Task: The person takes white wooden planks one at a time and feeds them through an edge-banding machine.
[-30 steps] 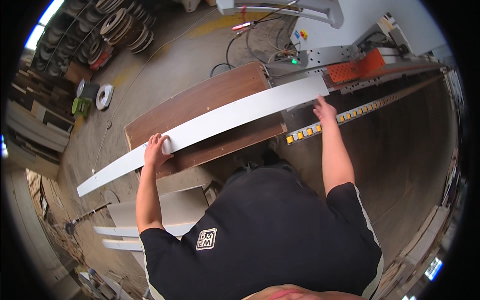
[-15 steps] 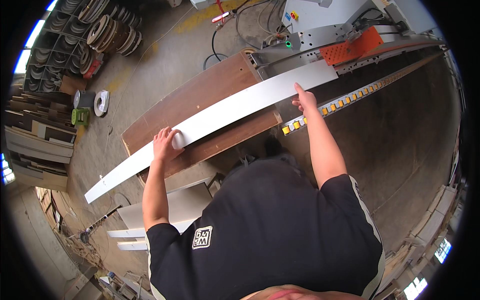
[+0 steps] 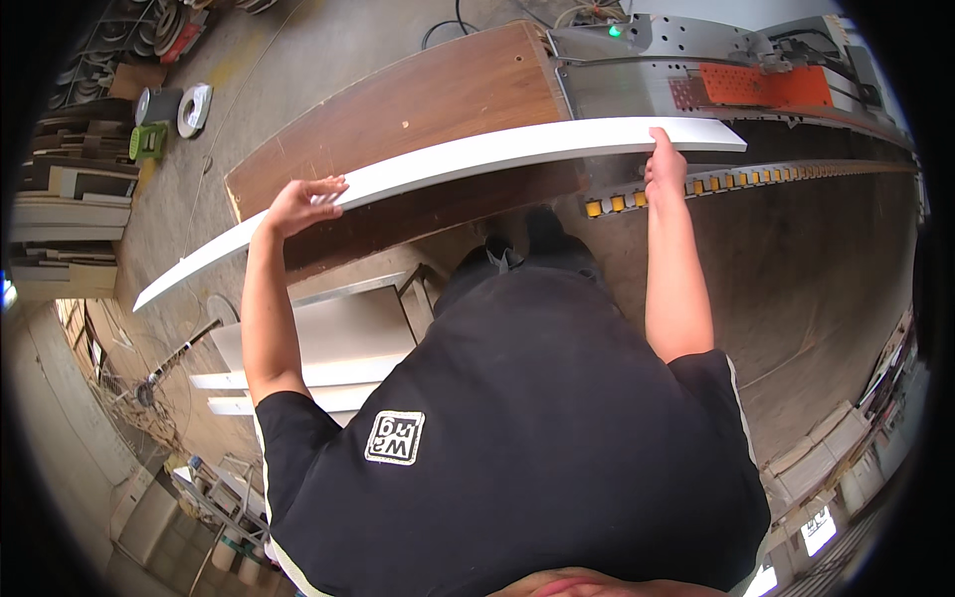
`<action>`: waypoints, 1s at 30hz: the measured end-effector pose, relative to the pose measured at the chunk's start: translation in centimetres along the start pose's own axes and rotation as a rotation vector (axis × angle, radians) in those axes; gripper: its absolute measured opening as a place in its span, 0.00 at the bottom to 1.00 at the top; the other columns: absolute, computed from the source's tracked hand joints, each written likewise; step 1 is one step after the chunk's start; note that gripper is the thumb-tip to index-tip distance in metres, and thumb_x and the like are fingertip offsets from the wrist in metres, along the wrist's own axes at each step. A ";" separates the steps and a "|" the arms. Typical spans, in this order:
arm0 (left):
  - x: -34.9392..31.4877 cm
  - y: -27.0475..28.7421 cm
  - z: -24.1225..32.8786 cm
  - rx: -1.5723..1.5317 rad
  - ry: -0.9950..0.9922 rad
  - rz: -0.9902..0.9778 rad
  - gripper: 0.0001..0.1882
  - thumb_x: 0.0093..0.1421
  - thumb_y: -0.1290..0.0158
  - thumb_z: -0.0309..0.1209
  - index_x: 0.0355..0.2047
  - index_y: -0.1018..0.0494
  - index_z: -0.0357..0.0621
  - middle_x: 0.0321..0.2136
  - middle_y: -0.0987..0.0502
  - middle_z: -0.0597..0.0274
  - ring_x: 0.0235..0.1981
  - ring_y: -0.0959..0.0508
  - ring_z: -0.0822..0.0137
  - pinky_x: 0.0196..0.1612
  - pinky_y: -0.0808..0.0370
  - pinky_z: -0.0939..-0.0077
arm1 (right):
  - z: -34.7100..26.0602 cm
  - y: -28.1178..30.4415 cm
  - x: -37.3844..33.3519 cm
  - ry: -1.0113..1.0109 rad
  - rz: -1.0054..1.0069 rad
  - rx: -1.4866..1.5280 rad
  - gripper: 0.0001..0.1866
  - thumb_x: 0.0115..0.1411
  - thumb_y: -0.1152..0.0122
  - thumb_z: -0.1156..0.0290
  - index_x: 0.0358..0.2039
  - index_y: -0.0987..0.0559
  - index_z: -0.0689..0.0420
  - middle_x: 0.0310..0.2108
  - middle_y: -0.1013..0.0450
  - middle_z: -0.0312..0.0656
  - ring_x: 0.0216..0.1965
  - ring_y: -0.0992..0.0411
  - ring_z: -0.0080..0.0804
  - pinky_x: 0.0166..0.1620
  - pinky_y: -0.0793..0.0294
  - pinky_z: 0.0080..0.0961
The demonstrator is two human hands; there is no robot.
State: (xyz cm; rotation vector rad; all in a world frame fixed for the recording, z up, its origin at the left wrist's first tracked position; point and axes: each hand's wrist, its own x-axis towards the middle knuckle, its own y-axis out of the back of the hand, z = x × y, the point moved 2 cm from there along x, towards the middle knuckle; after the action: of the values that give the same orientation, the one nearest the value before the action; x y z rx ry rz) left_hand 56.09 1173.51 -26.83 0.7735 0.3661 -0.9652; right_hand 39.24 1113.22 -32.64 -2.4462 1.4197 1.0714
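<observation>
A long, narrow white board (image 3: 477, 157) lies crosswise in front of me above a brown wooden tabletop (image 3: 418, 109), its near long edge showing. My left hand (image 3: 298, 206) holds the board left of the middle, fingers over the top face and thumb at the near edge. Toward the right end, my right hand (image 3: 667, 167) grips the near edge with the thumb on top; its other fingers are curled and partly hidden beneath. The board's left end sticks out past the tabletop. Its right end is on the near side of a machine's orange perforated plate (image 3: 766, 86).
A rail of yellow rollers (image 3: 676, 189) runs off to the right on the near side of the board. White boards (image 3: 338, 374) lie on a low rack at near left. Farther left are stacked panels (image 3: 75, 219), a green stool (image 3: 149, 140) and a tape roll (image 3: 194, 109).
The white board has tipped, so more of its near edge shows, and its right end has shifted right. Both hands keep hold of it. The view has shifted too.
</observation>
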 end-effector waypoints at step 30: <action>-1.1 -2.3 -1.7 0.450 -0.058 0.187 0.40 0.56 0.36 0.51 0.68 0.33 0.57 0.69 0.34 0.60 0.67 0.33 0.51 0.68 0.35 0.56 | 2.5 -1.2 -1.3 0.097 -0.127 -0.040 0.23 0.68 0.45 0.50 0.27 0.24 0.57 0.18 0.29 0.35 0.13 0.40 0.19 0.17 0.43 0.18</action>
State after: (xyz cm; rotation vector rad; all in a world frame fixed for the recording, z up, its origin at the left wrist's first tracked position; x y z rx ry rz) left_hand 53.63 1174.61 -28.34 1.1636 0.0199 -0.9006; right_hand 38.49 1115.86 -34.01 -2.6094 1.2590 0.9767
